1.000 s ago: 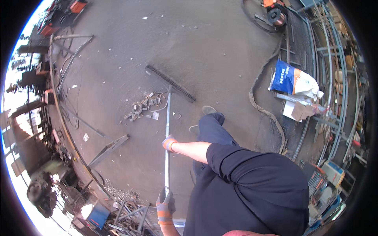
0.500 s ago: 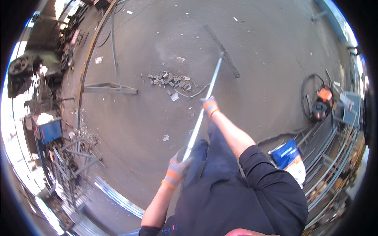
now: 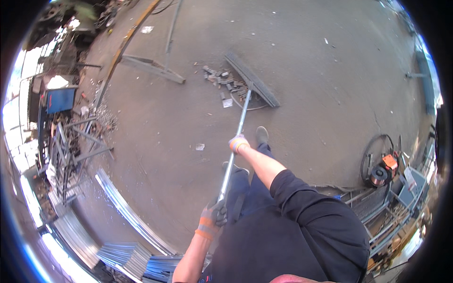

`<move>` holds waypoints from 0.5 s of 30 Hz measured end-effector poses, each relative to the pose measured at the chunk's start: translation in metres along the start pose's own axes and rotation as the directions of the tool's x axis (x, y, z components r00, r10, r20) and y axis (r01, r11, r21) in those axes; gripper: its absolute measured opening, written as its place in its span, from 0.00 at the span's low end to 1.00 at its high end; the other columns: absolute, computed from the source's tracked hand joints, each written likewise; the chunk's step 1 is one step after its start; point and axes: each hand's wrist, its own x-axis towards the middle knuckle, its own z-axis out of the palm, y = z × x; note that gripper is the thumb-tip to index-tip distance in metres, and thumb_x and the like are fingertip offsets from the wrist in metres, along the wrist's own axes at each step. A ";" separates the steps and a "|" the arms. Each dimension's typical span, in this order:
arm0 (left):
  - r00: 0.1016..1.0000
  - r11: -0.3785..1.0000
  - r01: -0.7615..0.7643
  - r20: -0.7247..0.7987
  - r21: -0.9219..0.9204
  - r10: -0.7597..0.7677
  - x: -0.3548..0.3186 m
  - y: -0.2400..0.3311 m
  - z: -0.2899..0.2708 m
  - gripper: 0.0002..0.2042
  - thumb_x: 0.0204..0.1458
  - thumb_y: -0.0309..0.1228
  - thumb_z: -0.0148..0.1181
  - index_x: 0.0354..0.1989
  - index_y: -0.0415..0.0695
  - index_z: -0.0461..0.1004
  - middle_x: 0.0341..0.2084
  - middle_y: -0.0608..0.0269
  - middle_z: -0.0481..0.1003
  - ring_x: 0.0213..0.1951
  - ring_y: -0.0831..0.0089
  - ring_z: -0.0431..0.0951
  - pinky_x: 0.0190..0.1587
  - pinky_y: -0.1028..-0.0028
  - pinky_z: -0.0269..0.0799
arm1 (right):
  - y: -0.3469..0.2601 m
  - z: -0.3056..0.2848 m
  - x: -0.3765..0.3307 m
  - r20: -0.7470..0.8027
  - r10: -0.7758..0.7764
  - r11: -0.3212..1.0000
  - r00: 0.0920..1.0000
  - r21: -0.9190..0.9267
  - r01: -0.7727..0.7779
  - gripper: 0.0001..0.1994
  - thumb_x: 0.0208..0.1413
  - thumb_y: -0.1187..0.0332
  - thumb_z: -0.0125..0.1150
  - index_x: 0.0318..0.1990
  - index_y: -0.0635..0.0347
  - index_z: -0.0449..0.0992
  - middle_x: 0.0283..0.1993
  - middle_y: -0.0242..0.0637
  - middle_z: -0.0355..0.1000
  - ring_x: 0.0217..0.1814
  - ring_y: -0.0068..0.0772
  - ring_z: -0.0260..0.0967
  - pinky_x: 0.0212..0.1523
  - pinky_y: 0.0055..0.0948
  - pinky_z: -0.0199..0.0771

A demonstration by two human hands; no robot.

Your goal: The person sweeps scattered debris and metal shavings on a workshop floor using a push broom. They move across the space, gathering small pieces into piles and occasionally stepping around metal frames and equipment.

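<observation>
A push broom (image 3: 245, 109) with a long metal handle and a wide dark head slants away in front of me. My left hand (image 3: 213, 219), in a grey and orange glove, is closed round the handle's near end. Farther up the shaft, my right hand (image 3: 239, 143), gloved in grey and orange, grips it too. The broom head (image 3: 252, 79) rests on the floor at the right side of a pile of small grey blocks (image 3: 225, 79). A thin curved strip (image 3: 257, 108) and a pale scrap (image 3: 227, 103) lie close to the pile.
An angled metal frame (image 3: 153, 68) stands left of the pile. Metal profiles (image 3: 134, 214) lie at lower left, near a cluttered metal stand (image 3: 85, 141). On the right are an orange machine with a wire spool (image 3: 379, 175) and a rack of long bars (image 3: 377, 217).
The broom head has come nearer and left, from open floor to against the pile. My view has shifted, and a shoe now shows ahead of my right arm. Both hands keep their grip.
</observation>
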 end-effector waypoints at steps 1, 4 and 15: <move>1.000 0.999 -0.003 0.014 -0.045 0.004 -0.010 -0.012 -0.025 0.16 0.65 0.34 0.58 0.60 0.52 0.68 0.19 0.71 0.65 0.13 0.83 0.58 0.14 0.80 0.52 | -0.032 0.007 0.001 0.022 -0.017 0.998 1.000 0.059 0.016 0.11 0.50 0.67 0.68 0.42 0.52 0.87 0.43 0.39 0.84 0.49 0.44 0.82 0.44 0.43 0.81; 0.999 0.987 -0.021 -0.042 -0.161 0.014 -0.037 -0.045 -0.101 0.09 0.61 0.33 0.62 0.47 0.49 0.72 0.19 0.73 0.64 0.14 0.82 0.58 0.14 0.78 0.49 | -0.121 0.021 -0.005 0.023 -0.103 0.992 0.994 0.072 0.101 0.11 0.49 0.69 0.68 0.41 0.54 0.87 0.42 0.38 0.84 0.46 0.42 0.82 0.41 0.39 0.81; 0.916 0.903 -0.347 -0.115 0.253 0.384 -0.072 -0.109 -0.219 0.16 0.58 0.29 0.64 0.55 0.45 0.75 0.25 0.68 0.74 0.21 0.78 0.72 0.21 0.75 0.65 | -0.217 0.078 -0.003 -0.188 -0.176 0.970 0.966 -0.199 0.138 0.18 0.56 0.63 0.58 0.54 0.39 0.80 0.46 0.36 0.81 0.47 0.44 0.79 0.40 0.42 0.75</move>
